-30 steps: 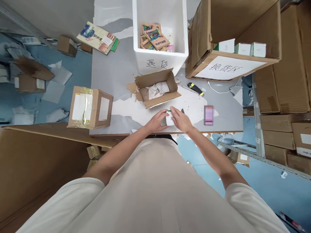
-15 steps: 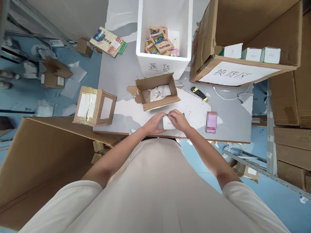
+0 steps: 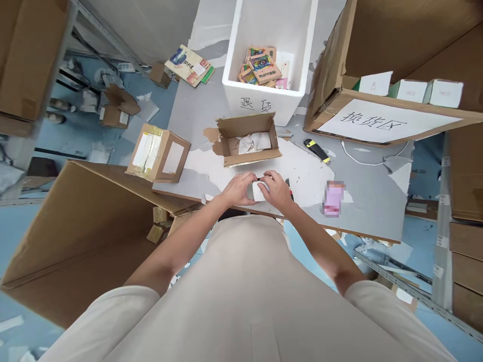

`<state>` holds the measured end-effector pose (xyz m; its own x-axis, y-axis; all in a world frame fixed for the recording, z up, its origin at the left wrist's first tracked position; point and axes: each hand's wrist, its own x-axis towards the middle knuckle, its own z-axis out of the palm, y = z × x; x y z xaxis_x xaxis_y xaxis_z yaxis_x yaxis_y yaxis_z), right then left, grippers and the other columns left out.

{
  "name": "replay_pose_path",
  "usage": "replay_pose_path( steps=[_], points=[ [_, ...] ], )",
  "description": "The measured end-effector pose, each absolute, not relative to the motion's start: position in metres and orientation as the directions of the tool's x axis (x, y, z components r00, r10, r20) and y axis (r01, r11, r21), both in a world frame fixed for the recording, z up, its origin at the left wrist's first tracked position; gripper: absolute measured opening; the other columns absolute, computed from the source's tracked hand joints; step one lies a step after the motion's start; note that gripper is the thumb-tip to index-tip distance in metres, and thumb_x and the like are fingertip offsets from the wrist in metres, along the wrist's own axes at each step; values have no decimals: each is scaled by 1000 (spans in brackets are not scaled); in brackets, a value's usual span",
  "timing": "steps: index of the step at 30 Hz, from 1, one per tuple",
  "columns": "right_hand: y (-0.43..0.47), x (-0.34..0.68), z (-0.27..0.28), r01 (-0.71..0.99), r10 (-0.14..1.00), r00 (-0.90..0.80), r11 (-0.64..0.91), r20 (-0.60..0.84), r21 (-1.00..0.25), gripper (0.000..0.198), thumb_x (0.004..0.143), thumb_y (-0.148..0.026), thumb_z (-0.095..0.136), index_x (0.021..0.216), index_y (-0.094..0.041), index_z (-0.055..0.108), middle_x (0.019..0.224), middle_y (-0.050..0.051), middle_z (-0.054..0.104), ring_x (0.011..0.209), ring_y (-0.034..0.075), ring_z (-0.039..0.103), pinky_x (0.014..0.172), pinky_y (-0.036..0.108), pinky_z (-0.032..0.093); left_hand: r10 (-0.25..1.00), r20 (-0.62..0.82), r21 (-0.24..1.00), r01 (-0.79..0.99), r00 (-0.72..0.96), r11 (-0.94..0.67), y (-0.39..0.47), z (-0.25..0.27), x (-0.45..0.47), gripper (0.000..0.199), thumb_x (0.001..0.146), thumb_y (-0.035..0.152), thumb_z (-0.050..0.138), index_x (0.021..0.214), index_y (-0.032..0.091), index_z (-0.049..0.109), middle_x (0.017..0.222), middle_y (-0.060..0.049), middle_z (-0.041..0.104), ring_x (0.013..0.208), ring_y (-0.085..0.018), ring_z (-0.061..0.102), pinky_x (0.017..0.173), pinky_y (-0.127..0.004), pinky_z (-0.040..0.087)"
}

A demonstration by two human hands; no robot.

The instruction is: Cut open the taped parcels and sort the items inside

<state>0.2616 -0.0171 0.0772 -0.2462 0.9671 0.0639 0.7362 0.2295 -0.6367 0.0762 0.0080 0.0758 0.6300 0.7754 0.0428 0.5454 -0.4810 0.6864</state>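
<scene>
Between my two hands is a small white box (image 3: 258,193), held close to the table's front edge. My left hand (image 3: 240,189) is closed around its left side. Fingers of my right hand (image 3: 276,190) curl over its top and right side, partly covering it. Just beyond my hands lies an open cardboard box (image 3: 249,159) with crumpled white paper (image 3: 255,143) inside. A dark and red object, too small to name, shows beside my right wrist. A black and yellow box cutter (image 3: 317,151) rests farther right.
A white foam bin (image 3: 264,100) holding several small packs stands at the back. Right of it is a large carton (image 3: 328,108) with white boxes. A taped carton (image 3: 158,156) and books (image 3: 188,65) are on the left; a pixelated pink item (image 3: 333,199) lies right.
The view has shifted and turned slightly, so the table's contents sit differently in frame. My right fingers now cover more of the white box, which stays in both hands.
</scene>
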Motion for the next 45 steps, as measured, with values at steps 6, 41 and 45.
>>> replay_pose_path(
  steps=[6, 41, 45],
  points=[
    [-12, 266, 68, 631, 947, -298, 288, 118, -720, 32, 97, -38, 36, 110, -22, 61, 122, 14, 56, 114, 26, 55, 94, 43, 49, 821, 33, 776, 503, 570, -380, 2, 75, 74, 75, 71, 29, 69, 136, 18, 34, 131, -14, 55, 121, -28, 56, 98, -42, 48],
    [246, 454, 196, 814, 750, 541, -354, 380, -461, 59, 92, -52, 38, 138, -15, 40, 129, 22, 47, 116, 32, 50, 99, 59, 36, 958, -22, 258, 928, 286, -271, 50, 62, 43, 47, 84, 28, 46, 131, 20, 49, 133, -19, 56, 129, -34, 47, 110, -71, 12],
    [259, 457, 162, 843, 886, 462, -453, -39, -292, 55, 88, -60, 45, 127, -22, 56, 126, 16, 54, 123, 35, 45, 105, 73, 13, 958, -1, 263, 924, 286, -276, 50, 63, 41, 46, 85, 28, 46, 130, 20, 51, 134, -18, 55, 133, -35, 44, 111, -69, 14]
  ],
)
